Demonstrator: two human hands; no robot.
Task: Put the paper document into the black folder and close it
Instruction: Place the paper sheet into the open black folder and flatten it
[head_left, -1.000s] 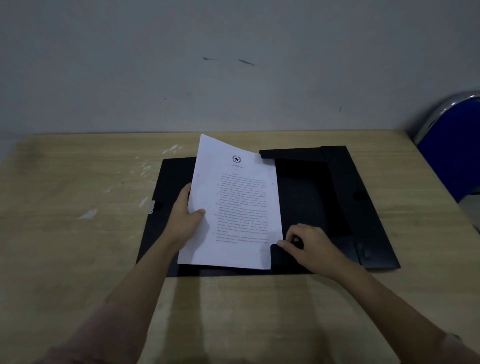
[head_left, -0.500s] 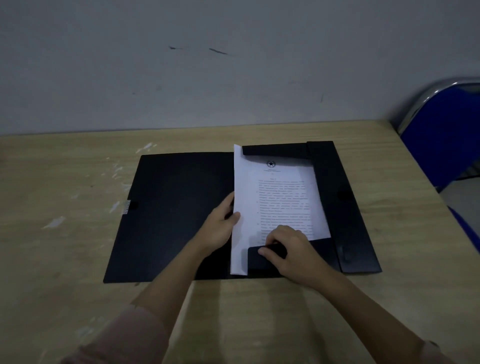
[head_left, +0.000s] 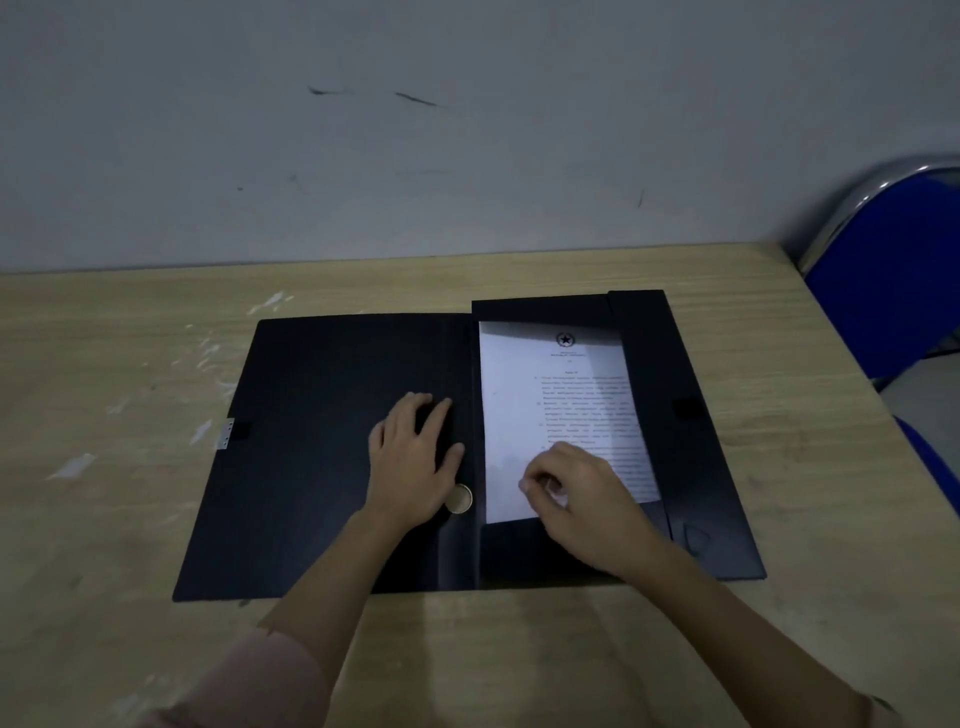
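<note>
The black folder lies open and flat on the wooden table. The white paper document, printed with a star emblem and text, lies in the folder's right half, its top edge under the upper flap and its bottom edge at the lower flap. My left hand rests palm down on the left cover beside the spine, fingers spread, holding nothing. My right hand presses on the lower part of the paper with curled fingers; whether it pinches the sheet is unclear.
The wooden table has white paint scuffs at left. A blue chair with a metal frame stands at the right edge. A grey wall rises behind the table. A round hole shows in the folder's spine.
The paper moved right from over the folder's middle into the right half and now lies flat. My left hand let go of it and settled on the left cover.
</note>
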